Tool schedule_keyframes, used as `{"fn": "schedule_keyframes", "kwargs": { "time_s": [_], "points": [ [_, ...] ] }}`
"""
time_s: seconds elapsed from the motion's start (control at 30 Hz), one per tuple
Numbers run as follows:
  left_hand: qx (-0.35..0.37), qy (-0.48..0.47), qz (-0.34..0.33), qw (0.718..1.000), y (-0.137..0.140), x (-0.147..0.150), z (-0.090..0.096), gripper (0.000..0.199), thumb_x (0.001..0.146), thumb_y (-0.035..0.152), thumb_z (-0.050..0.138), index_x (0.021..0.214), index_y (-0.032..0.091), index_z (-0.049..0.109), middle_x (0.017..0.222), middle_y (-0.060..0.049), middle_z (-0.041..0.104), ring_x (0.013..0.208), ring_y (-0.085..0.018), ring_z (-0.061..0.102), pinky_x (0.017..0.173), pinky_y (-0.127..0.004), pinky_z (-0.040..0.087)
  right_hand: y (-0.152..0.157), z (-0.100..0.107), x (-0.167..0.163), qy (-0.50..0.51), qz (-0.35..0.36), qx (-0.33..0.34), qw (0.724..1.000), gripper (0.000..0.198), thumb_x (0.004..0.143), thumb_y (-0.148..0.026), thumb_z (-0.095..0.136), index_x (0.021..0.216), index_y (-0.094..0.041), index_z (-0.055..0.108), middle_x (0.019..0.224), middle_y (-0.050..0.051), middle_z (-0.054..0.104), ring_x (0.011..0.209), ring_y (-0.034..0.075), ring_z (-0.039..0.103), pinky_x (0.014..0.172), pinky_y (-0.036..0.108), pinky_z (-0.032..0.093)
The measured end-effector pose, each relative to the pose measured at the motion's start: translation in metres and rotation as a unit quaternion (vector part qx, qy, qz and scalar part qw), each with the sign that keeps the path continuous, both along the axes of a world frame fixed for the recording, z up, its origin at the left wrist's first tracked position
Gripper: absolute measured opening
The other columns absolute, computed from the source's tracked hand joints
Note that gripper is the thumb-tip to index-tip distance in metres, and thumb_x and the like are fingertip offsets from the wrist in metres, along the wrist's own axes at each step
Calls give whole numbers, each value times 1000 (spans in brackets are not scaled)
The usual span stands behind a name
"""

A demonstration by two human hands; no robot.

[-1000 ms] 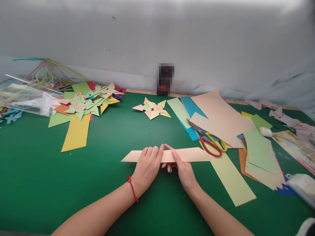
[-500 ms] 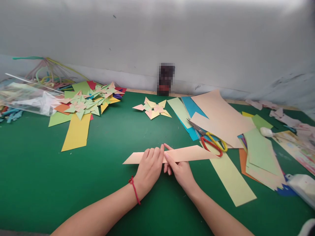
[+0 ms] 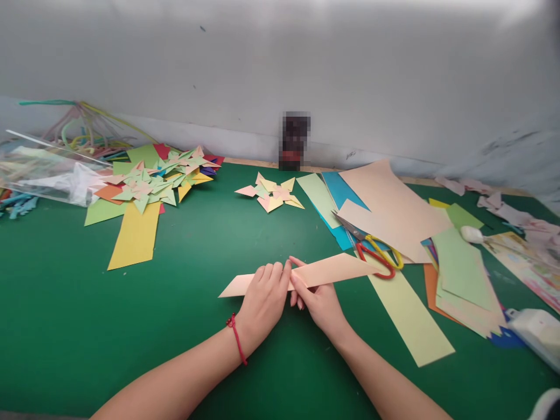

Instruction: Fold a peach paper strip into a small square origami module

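A folded strip of peach paper [image 3: 335, 269] with slanted ends is held between both hands above the green tabletop. My left hand [image 3: 268, 300] lies over its left part, fingers together and closed on it. From the right, my right hand [image 3: 321, 303] pinches the strip near its middle, thumb on top and other fingers beneath. The strip's right end reaches over the red handle of the scissors [image 3: 371, 248]. Beyond the hands rests a folded paper star [image 3: 273, 193] in peach, yellow and green.
Several paper stars [image 3: 153, 186] are piled at back left on coloured sheets, with a yellow strip [image 3: 135, 236] in front. Large peach sheets [image 3: 394, 204], a pale green strip [image 3: 411, 315] and green sheets [image 3: 468, 268] lie right. A white wall stands behind the table [image 3: 166, 315].
The peach strip has bent slightly at the hands: its right part now tilts up more and its left tip sits a little lower. Both hands keep their hold.
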State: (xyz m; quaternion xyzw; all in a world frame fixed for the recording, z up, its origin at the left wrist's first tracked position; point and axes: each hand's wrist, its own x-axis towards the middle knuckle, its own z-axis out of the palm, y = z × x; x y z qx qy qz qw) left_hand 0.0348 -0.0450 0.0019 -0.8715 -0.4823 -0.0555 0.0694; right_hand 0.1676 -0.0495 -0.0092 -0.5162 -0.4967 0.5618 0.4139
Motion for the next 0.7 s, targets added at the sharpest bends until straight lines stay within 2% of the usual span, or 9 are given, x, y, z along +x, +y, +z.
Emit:
{"fn": "schedule_keyframes", "kwargs": {
  "time_s": [0.17, 0.43, 0.57, 0.7],
  "points": [
    [-30, 6, -29, 999, 3, -4, 4, 18, 84, 9, 36, 95, 13, 51, 80, -4, 46, 70, -19, 44, 63, -33, 39, -1, 3, 2, 4, 8, 3, 1000, 44, 85, -37, 47, 123, -15, 46, 49, -4, 53, 42, 9, 44, 46, 22, 38],
    [-42, 12, -40, 998, 3, -3, 3, 15, 84, 9, 37, 90, 14, 50, 78, -3, 47, 67, -18, 44, 61, -32, 38, -1, -1, 2, 40, -2, -30, 999, 42, 88, -38, 42, 121, -12, 48, 49, -4, 52, 44, 9, 44, 47, 21, 36],
    [-47, 17, -29, 998, 3, -2, 0, 17, 84, 9, 38, 93, 14, 51, 78, -3, 49, 67, -18, 46, 61, -32, 38, 1, -2, 1, 53, -1, -36, 998, 43, 89, -38, 40, 121, -12, 48, 49, -3, 53, 44, 10, 45, 48, 22, 37],
    [-44, 28, -18, 998, 1, -3, -4, 28, 84, 9, 38, 110, 9, 48, 82, -5, 52, 71, -19, 49, 65, -32, 39, 3, -1, 4, 48, -3, -41, 998, 43, 88, -38, 41, 122, -12, 48, 48, -4, 52, 43, 9, 43, 47, 22, 36]
  ]
}}
